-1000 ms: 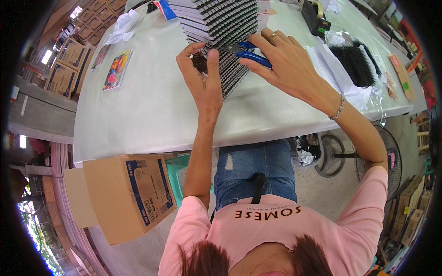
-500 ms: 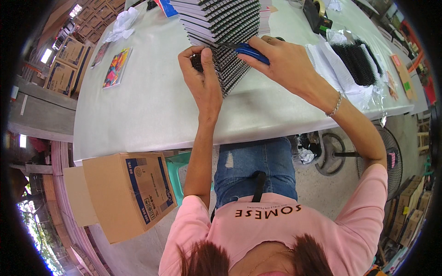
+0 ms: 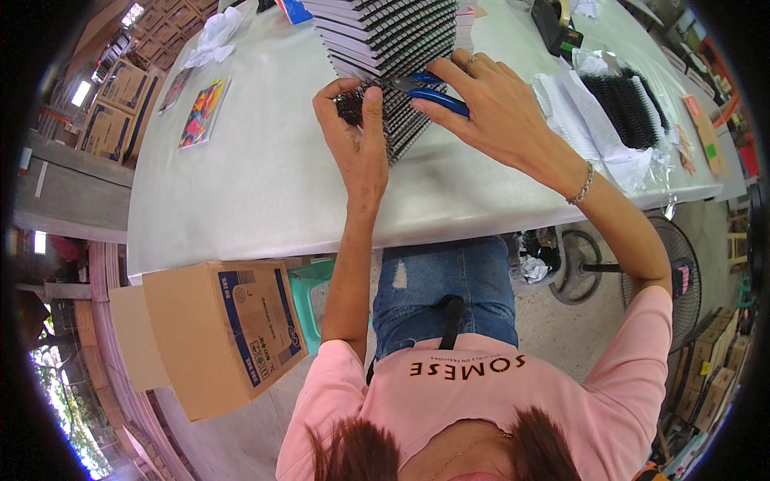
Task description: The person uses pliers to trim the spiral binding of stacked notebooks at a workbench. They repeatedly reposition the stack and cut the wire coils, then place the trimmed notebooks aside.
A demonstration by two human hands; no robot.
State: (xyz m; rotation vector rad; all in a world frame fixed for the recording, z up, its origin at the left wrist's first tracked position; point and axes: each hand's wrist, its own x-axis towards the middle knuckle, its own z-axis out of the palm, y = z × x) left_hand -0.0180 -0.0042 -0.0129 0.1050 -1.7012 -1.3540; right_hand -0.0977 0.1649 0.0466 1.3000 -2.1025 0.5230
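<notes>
Right, the right hand (image 3: pixel 501 112) sits at upper centre, fingers and thumb wrapped around blue-handled pliers (image 3: pixel 439 102), the grips spread apart. Their long axis slants up and left out of that hand, putting the metal nose at the left ends of the coil rows, just beside the left thumb tip; whether it touches a coil, I can't tell. And the left hand (image 3: pixel 353 136), curled, holds a dark tangle (image 3: pixel 350 110), looking like wire offcuts, between thumb and fingers.

Now the stack of coil-bound books (image 3: pixel 413 36): it lies beyond both hands, running from the top edge of the frame down to a point between them. Page edges face left, coils face right, rows slanting toward upper right. The left hand is nearer its page side, right beside the rows' left ends; the right hand comes in from the coil side with the tool bridging across.

On to the containers! Upper right, clear plastic wrapping and white paper sit around a bundle of black coils (image 3: pixel 618 112) on the white table (image 3: pixel 265 196). Below the table edge, right of centre, a plastic bag (image 3: pixel 536 268) holds crumpled white paper and dark scraps. Lower left, a cardboard box (image 3: pixel 196 345) stands with a flap out, its inside hidden. Far upper left, closed-looking cartons (image 3: pixel 112 112) are piled up.
</notes>
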